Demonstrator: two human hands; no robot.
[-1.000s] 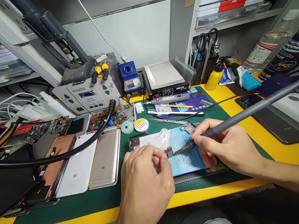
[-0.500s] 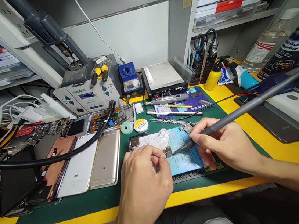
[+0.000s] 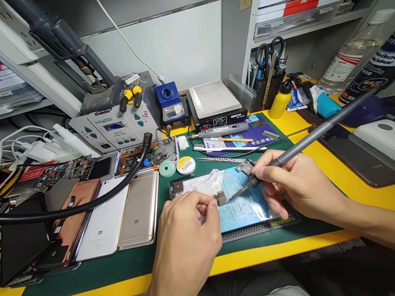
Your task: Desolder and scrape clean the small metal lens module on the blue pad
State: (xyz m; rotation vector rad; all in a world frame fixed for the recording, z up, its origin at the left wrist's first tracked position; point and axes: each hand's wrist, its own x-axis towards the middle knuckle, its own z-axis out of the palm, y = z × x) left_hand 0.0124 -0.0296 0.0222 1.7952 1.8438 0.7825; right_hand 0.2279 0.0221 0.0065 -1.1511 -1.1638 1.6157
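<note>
In my right hand (image 3: pixel 294 183) a grey soldering iron (image 3: pixel 313 134) is held like a pen, its tip pointing left and down. That tip is close beside a small metal-cased part (image 3: pixel 220 197); whether they touch I cannot tell. My left hand (image 3: pixel 189 222) is closed in a pinch at the left of this part, and what lies between its fingertips is hidden. Beneath is a phone-sized panel with a shiny blue sheet (image 3: pixel 246 207) and a whitish sheet. Another small metal part (image 3: pixel 245 167) lies by the right hand, and a dark module (image 3: pixel 177 187) sits behind the left.
A gold phone back (image 3: pixel 138 212) and a white one (image 3: pixel 101 220) lie at left, crossed by a black hose (image 3: pixel 81 208). Behind stand the rework station (image 3: pixel 116 127), a blue iron stand (image 3: pixel 169 103) and a hot plate (image 3: pixel 217 108). Bottles (image 3: pixel 354 57) stand at right.
The soldering iron's rear end has dropped lower and its tip has shifted slightly right, away from the small metal part. My left hand has moved slightly left, showing more of that part.
</note>
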